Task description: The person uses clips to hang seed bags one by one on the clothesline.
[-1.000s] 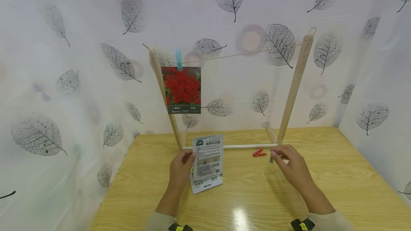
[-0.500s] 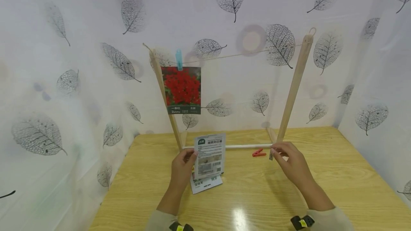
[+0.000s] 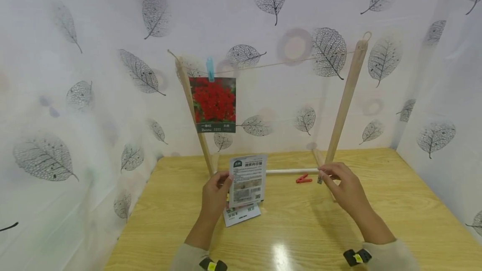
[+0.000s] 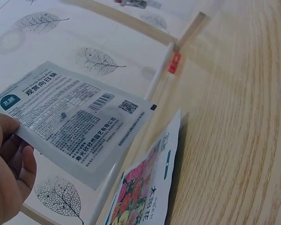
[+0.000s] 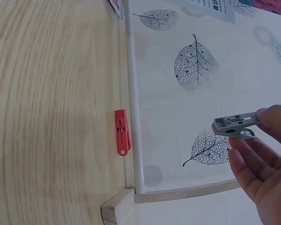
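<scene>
My left hand [image 3: 216,193] pinches a seed packet [image 3: 247,181] by its left edge, its printed back turned to me; in the left wrist view the thumb lies over the packet's [image 4: 75,122] edge. A grey clothespin [image 5: 235,123] is pinched between thumb and fingers of my right hand [image 3: 343,185], over the right side of the table. Below the held packet, a second seed packet [image 3: 242,216] with a flower picture rests on the table, partly covered in the head view. The red clothespin [image 3: 303,178] lies on the table left of my right hand.
A wooden frame stands behind, its right post [image 3: 346,103] leaning outward and a white bar [image 3: 291,171] along its foot. From its string [image 3: 271,65] hangs a red-flower packet [image 3: 214,103], held by a blue clothespin [image 3: 210,69]. A leaf-print curtain [image 3: 293,7] encloses the table [image 3: 293,229].
My left hand has raised the seed packet slightly and shifted it right. My right hand has moved up a little with the grey clothespin. The hanging packet and red clothespin stay put.
</scene>
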`<state>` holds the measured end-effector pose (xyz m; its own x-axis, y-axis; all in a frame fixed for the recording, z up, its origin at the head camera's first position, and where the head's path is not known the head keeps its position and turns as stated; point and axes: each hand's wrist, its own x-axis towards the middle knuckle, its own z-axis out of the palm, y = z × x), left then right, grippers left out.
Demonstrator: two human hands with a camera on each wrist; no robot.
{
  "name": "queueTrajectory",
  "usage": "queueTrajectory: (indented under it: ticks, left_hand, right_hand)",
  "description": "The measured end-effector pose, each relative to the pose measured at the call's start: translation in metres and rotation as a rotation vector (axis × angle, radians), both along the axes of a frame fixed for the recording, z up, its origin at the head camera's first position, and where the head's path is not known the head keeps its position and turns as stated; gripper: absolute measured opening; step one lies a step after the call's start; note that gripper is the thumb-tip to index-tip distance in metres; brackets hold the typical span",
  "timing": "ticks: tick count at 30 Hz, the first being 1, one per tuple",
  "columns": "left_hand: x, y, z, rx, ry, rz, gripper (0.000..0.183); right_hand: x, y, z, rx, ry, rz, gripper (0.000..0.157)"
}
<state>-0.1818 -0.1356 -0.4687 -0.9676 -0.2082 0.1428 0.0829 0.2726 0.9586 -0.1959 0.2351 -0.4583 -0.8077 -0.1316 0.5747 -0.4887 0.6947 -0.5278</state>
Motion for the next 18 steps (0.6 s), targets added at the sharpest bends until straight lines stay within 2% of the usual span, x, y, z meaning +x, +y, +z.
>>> queueTrajectory:
  ticks: [18]
  left_hand:
    - [0.000,0.001,0.006,0.018,0.003,0.001,0.019]
  right_hand:
    - [0.000,-0.004,0.017,0.033,0.034,0.031,0.015]
